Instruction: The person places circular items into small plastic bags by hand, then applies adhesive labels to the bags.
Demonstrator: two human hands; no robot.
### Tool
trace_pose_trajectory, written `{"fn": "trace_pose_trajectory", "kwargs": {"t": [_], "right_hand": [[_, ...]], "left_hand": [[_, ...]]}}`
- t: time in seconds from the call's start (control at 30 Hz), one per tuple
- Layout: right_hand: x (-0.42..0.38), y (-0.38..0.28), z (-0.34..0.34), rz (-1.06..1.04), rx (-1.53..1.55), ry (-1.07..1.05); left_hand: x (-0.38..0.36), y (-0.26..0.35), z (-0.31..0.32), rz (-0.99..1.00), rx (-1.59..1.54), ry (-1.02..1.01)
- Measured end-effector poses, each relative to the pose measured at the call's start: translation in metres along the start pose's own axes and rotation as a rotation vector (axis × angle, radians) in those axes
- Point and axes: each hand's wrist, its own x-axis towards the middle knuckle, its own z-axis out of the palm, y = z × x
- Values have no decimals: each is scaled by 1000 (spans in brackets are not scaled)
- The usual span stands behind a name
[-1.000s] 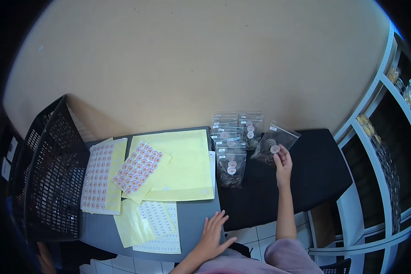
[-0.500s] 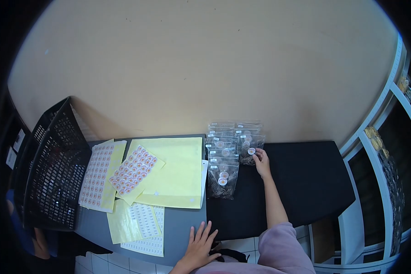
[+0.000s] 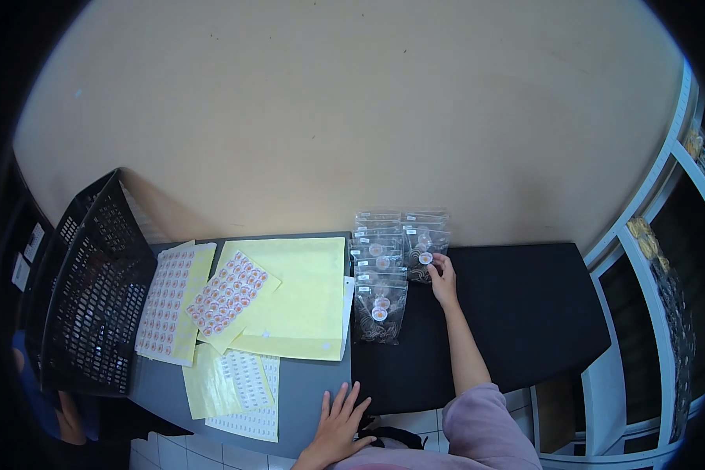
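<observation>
While the right hand [image 3: 444, 280] rests its loosely curled fingers [image 3: 439, 266] on the stickered bag [image 3: 421, 258] at the end of the right-hand row of bags [image 3: 380, 270] (pinching nothing, as far as shows), most bags there already carry a round sticker. Well to the left of those fingers lie sticker sheets [image 3: 231, 291], largely unused. The left hand [image 3: 338, 427] lies flat, fingers spread, on the grey worktop [image 3: 309, 388].

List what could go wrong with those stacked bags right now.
The right hand is touching the front bag of an overlapping row; a nudge could probably slide the row out of line. The loose sticker sheet lies tilted on the yellow paper and could shift if the left hand bumps the table.
</observation>
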Motion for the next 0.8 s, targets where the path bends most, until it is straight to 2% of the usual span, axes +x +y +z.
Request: {"fn": "trace_pose_trajectory", "kwargs": {"t": [0.3, 0.4, 0.57, 0.8], "right_hand": [[-7, -2, -5, -57, -225, 71], [-12, 7, -1, -1, -212, 120], [-10, 7, -2, -4, -65, 266], [23, -10, -15, 59, 147, 175]], "left_hand": [[-2, -1, 2, -2, -28, 7], [-2, -1, 3, 4, -28, 40], [-3, -1, 3, -8, -34, 71], [-2, 1, 2, -18, -31, 86]]}}
